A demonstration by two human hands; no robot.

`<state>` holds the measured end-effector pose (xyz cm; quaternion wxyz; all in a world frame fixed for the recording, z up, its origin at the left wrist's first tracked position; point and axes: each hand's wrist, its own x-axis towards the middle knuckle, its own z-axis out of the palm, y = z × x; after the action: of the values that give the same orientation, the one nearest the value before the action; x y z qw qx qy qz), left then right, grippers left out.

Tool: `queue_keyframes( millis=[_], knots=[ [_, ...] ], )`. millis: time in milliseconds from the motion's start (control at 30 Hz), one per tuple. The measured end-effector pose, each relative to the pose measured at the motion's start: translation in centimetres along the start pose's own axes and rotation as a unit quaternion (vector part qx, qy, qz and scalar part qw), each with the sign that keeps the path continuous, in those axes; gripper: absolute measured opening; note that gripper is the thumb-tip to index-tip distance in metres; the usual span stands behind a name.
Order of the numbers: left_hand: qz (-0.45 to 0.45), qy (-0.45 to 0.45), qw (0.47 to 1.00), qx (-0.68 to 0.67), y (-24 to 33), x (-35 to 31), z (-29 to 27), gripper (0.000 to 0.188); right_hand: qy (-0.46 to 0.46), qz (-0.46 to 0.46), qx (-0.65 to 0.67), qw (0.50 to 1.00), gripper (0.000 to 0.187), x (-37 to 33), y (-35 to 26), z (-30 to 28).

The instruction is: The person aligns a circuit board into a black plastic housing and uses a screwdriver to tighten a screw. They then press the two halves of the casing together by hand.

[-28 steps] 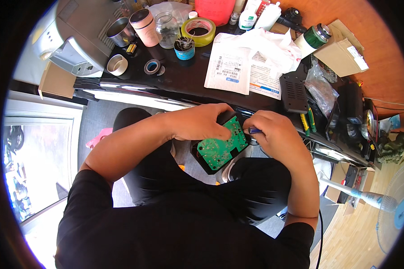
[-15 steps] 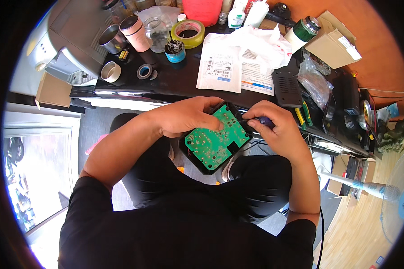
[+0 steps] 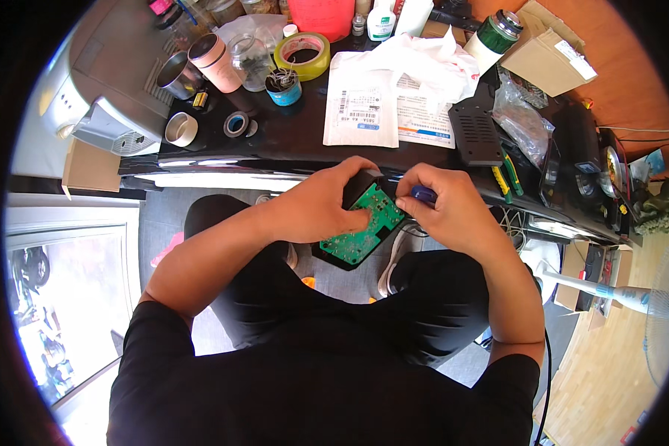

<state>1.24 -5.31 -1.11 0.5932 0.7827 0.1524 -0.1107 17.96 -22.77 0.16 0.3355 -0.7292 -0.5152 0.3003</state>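
A dark desk [image 3: 290, 137] crowded with tape rolls, cups and paper packets runs across the top. Below its edge, over the person's lap, the left hand [image 3: 327, 204] curls around a black casing [image 3: 358, 186] holding a green circuit board [image 3: 364, 227], thumb pressed on the board's face. The right hand [image 3: 442, 204], fingers closed on a blue-handled tool [image 3: 424, 195], touches the board's right edge.

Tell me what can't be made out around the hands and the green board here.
Head view:
- Blue-handled tool: tip and most of it hidden inside the right hand.
- Green board: upper left covered by the left hand; parts too small to tell.
- Black case under the board: mostly hidden by board and hands.
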Motion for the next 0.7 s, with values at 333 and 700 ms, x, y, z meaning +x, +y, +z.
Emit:
queue_keyframes(
  millis=[333,700],
  knots=[
    [0.002,-0.008,1.000,-0.009,-0.7,0.3,-0.4,0.058,0.036,-0.140,-0.129,0.981,0.019,0.2,1.0,0.3],
    [0.028,-0.039,0.989,-0.140,-1.7,0.5,-0.7,0.059,0.083,-0.168,-0.114,0.976,0.020,0.3,1.2,0.5]
  ],
)
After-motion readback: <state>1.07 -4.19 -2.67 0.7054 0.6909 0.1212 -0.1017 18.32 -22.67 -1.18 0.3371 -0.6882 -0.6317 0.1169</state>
